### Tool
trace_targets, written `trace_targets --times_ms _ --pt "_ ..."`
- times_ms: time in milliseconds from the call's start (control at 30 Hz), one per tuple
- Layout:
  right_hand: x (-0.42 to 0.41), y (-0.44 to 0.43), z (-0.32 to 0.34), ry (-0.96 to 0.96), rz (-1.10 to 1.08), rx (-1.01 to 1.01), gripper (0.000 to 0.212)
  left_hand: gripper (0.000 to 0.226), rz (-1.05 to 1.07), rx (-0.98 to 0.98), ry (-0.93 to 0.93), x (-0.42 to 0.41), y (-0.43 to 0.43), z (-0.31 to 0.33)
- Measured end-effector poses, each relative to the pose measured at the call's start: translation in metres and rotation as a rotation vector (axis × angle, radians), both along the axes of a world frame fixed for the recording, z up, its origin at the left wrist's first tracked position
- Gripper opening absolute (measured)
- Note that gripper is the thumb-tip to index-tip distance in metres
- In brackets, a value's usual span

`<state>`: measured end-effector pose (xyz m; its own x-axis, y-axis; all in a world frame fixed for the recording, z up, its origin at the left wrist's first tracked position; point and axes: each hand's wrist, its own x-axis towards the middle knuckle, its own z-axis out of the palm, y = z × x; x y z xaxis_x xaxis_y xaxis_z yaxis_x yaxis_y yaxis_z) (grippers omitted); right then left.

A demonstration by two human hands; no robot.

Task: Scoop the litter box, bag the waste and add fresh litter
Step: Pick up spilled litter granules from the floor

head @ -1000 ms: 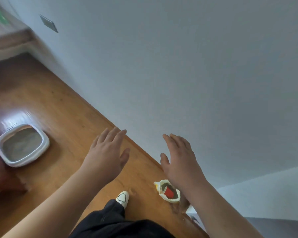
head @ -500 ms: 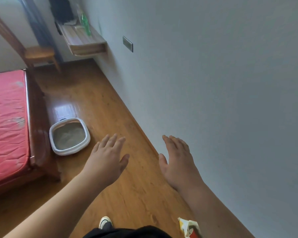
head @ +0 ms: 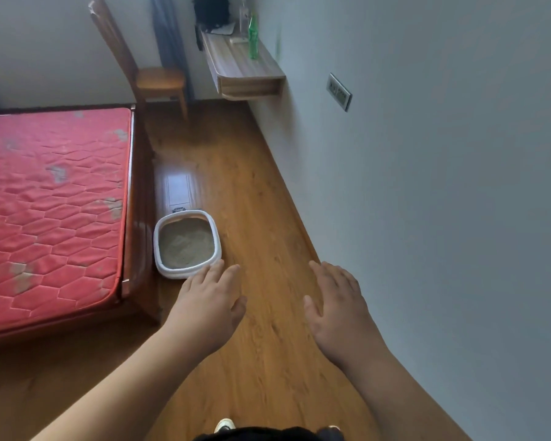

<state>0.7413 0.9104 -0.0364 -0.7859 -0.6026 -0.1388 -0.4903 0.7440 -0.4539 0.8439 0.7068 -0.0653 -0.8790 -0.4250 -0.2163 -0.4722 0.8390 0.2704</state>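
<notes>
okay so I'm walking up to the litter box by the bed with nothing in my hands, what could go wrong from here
Three likely risks:
1. Both the left hand and right hand are empty, and no scoop or bag is in view, so you may have to go back for them.
2. The litter box sits tight against the bed frame, so scooping from that side could be cramped.
3. Spilled litter could scatter on the wooden floor and under the bed.

Left hand (head: 209, 305) and right hand (head: 339, 302) outstretched, palms down, empty.
</notes>
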Motion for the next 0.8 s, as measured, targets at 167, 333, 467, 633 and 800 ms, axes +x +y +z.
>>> trace_targets --times_ms 167,333,467,633,800 --pt "-0.069 -0.019 -0.010 0.001 0.055 -0.010 0.058 0.066 0.095 -0.008 -0.011 -0.047 -0.017 -0.012" --pt "-0.155 -0.039 -0.014 -0.001 0.203 0.003 0.058 0.068 0.232 -0.042 -0.031 -0.108 -0.024 -0.020" --pt "-0.225 -0.054 -0.015 -0.014 0.325 0.037 0.059 0.065 0.354 -0.066 0.001 -0.155 -0.021 -0.012" --pt "-0.282 -0.100 -0.019 -0.028 0.454 0.047 0.060 0.065 0.493 -0.038 -0.046 -0.186 -0.031 -0.012" --pt "-0.304 -0.172 -0.020 -0.029 0.600 0.051 0.060 0.065 0.651 -0.016 -0.050 -0.190 -0.069 -0.023"
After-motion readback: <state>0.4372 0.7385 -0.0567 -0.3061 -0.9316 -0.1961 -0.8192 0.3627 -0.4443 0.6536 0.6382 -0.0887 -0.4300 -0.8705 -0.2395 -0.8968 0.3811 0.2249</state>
